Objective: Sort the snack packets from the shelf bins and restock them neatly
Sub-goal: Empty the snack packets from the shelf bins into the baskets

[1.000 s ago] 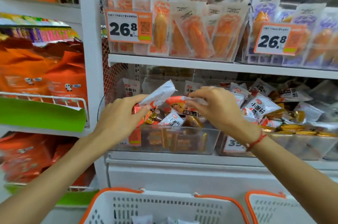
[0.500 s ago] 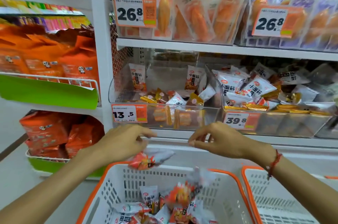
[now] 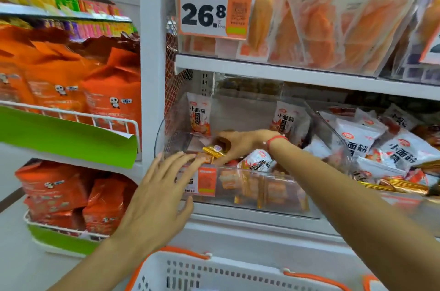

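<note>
A clear plastic bin (image 3: pixel 283 205) on the middle shelf holds white-and-red snack packets (image 3: pixel 257 160) and small gold-wrapped ones. Two white packets (image 3: pixel 199 113) stand upright against its back wall. My right hand (image 3: pixel 240 144) is inside the bin at its left end, fingers and thumb curled around a gold packet (image 3: pixel 213 150). My left hand (image 3: pixel 164 190) hovers at the bin's front left corner with fingers spread, fingertips near the rim and holding nothing. It covers part of the bin's orange price tag (image 3: pixel 206 181).
A white basket with an orange rim (image 3: pixel 209 271) sits below the shelf. The neighbouring bin on the right (image 3: pixel 357 135) is piled with white packets. Above hang orange meat packets by a 26.8 price tag (image 3: pixel 204 11). Orange bags (image 3: pixel 62 86) fill wire racks on the left.
Both hands dropped packets into the basket, then rose again. My right hand has gone back into the bin's left end and my empty left hand has come up to the bin's front.
</note>
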A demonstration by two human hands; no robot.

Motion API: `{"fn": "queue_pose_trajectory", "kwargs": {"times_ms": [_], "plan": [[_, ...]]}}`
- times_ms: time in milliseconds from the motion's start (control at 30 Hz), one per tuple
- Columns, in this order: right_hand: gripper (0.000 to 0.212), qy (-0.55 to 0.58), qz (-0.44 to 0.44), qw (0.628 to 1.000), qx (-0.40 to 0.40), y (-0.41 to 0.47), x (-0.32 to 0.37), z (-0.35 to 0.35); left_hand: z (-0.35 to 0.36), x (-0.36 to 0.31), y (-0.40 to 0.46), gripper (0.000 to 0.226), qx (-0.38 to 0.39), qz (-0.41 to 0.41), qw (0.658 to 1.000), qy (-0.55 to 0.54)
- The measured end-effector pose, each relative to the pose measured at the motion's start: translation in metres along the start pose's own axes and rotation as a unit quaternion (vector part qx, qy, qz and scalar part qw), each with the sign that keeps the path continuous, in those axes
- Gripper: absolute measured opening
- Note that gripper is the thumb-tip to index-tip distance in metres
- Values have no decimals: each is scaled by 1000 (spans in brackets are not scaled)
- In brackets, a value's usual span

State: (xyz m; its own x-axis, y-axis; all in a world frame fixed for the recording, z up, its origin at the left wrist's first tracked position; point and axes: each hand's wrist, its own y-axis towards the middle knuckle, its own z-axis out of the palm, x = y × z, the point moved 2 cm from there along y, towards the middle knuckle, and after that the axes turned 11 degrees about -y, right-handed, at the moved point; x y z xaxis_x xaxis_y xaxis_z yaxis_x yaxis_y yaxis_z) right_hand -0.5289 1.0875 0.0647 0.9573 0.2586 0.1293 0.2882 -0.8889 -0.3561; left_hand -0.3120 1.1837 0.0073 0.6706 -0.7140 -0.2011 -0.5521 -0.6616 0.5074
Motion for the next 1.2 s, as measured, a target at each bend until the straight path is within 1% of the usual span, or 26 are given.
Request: {"fn": "queue_pose_trajectory", "kwargs": {"times_ms": [67, 100, 133, 200, 267, 300, 333, 367, 400, 433, 467, 500, 533, 567, 600, 633, 667, 700, 767, 833, 900, 933, 1000, 1033, 1133, 1200], "plan": [[88, -49, 17, 998, 44, 18, -4, 0, 1, 1, 0, 75, 8, -1, 1000, -4], [85, -71, 20, 996, 43, 26, -9, 0, 2, 2, 0, 76, 14, -3, 1000, -5], [78, -79, 19, 996, 34, 29, -12, 1, 2, 2, 0, 76, 15, -2, 1000, -3], [61, -58, 8, 998, 18, 30, -14, 0, 1, 0, -1, 73, 12, 2, 1000, 3], [46, -39, -5, 998, 48, 29, -17, -2, 0, -3, -1, 70, 6, 5, 1000, 7], [41, -38, -4, 998, 42, 26, -12, -7, 0, -3, -1, 70, 3, 6, 1000, 9], [39, -53, -15, 998, 44, 34, -25, -3, 0, -4, -1, 70, 2, 6, 1000, 12], [44, -86, 22, 995, 50, 59, -83, 11, 0, -4, -1, 71, 3, 6, 1000, 14], [54, -113, 40, 993, 12, 112, -165, 33, 0, -4, -1, 74, 5, 6, 1000, 15], [65, -114, 31, 993, 4, 144, -229, 46, 0, -3, -1, 76, 7, 6, 1000, 15], [70, -90, 27, 995, -39, 151, -260, 54, 1, -3, -1, 77, 9, 6, 1000, 15], [65, -95, 23, 994, -49, 139, -269, 57, 1, -2, -1, 79, 9, 7, 1000, 16], [55, -133, 26, 990, -41, 102, -231, 55, 2, -2, -1, 80, 5, 8, 1000, 18], [50, -128, 72, 988, -37, 49, -168, 40, 2, -2, -1, 82, 1, 10, 1000, 18], [47, -159, 72, 980, -93, -7, -86, 18, 2, -2, -1, 84, 0, 12, 1000, 20], [47, -169, 49, 976, -129, -32, -56, 9, 2, -3, 0, 85, -1, 14, 1000, 23], [49, -157, 43, 970, -182, -45, -49, 2, 2, -3, 0, 86, -1, 16, 1000, 27], [52, -129, 55, 965, -222, -60, -47, 2, 2, -3, 0, 86, -1, 17, 999, 31], [56, -78, 52, 950, -297, -88, -39, -8, 3, -3, 0, 89, 2, 16, 999, 34], [58, -26, 20, 929, -368, -115, -27, -19, 3, -3, 0, 91, 2, 13, 999, 37], [60, 24, -22, 914, -405, -142, -6, -27, 3, -4, 0, 92, 5, 9, 999, 45], [64, 56, -39, 919, -389, -157, 4, -28, 3, -4, 0, 92, 4, 11, 999, 51], [72, 74, -61, 946, -310, -184, 26, -19, 0, -6, 1, 91, 1, 15, 998, 63], [73, 51, -77, 960, -266, -196, 37, -10, -1, -7, 1, 89, 1, 16, 998, 64], [76, -41, -84, 978, -186, -212, 54, 24, -3, -9, 2, 84, -6, 13, 998, 66], [72, -49, -88, 983, -157, -214, 59, 33, -3, -13, 2, 82, -10, 3, 998, 57]]}}
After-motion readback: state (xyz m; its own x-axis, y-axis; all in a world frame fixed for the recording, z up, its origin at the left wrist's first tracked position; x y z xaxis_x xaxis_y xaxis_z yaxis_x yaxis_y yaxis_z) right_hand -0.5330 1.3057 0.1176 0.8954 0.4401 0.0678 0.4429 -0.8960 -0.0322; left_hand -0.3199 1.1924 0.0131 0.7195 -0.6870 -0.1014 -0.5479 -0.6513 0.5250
